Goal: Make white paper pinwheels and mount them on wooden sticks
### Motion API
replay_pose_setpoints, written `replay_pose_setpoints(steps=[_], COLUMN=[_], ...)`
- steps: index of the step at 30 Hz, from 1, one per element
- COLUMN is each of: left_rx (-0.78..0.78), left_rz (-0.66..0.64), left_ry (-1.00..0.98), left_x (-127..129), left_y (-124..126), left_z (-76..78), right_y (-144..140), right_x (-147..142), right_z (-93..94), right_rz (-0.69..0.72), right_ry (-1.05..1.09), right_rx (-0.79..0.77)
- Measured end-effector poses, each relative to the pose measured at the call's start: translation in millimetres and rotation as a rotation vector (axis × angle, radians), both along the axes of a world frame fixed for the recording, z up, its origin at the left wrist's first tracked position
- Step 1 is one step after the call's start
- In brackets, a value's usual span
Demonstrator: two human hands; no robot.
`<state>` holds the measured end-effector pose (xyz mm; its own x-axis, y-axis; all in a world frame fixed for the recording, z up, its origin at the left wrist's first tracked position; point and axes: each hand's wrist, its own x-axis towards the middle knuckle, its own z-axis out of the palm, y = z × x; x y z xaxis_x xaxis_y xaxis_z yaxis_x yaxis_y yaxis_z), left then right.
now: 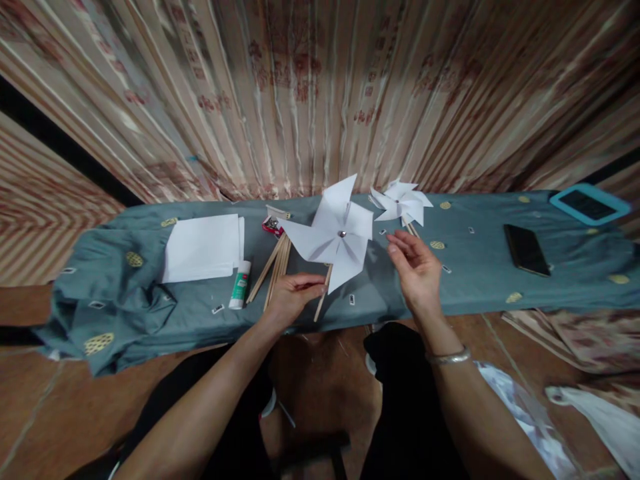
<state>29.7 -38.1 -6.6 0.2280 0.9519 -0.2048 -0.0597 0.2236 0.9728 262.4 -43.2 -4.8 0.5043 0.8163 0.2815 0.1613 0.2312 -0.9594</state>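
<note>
Pinwheel (336, 237) stick pinched in left grip (293, 297); right grip (415, 267) spread beside; sticks (275, 263), glue (241, 285) near.

From my remote seat I see a long low bench draped in grey-blue cloth with yellow motifs (500, 287). Behind that bench hangs a pleated beige curtain with faded red print (310, 87), filling the whole back. Below the bench lies a reddish-brown tiled floor (30, 407). Right of the bench, crumpled white plastic (600, 413) rests on that floor. Light is dim and warm.
</note>
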Motion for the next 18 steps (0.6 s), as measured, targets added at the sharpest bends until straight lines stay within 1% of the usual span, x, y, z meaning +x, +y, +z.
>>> replay_pose_setpoints(steps=[5, 9, 13, 16, 18], left_rx=[0.004, -0.008, 0.013, 0.042, 0.036], left_rz=[-0.037, -0.061, -0.039, -0.015, 0.014], left_ry=[0.023, 0.008, -0.021, 0.008, 0.016], left_x=[1.8, 2.8, 2.9, 2.6, 2.8], left_y=[-1.0, 0.0, 0.6, 0.4, 0.5], left_z=[-3.8, -5.3, -4.4, -3.6, -3.3], right_y=[2.2, 2.0, 0.7, -0.7, -1.8], right_x=[5.2, 1.8, -2.0, -5.1, -7.6], right_z=[-1.6, 0.8, 3.0, 4.4, 5.5], right_rz=[0.068, 0.062, 0.042, 0.051, 0.064], right_ry=[-0.039, 0.013, 0.073, 0.104, 0.126], right_rx=[0.002, -0.035, -0.081, -0.096, -0.107])
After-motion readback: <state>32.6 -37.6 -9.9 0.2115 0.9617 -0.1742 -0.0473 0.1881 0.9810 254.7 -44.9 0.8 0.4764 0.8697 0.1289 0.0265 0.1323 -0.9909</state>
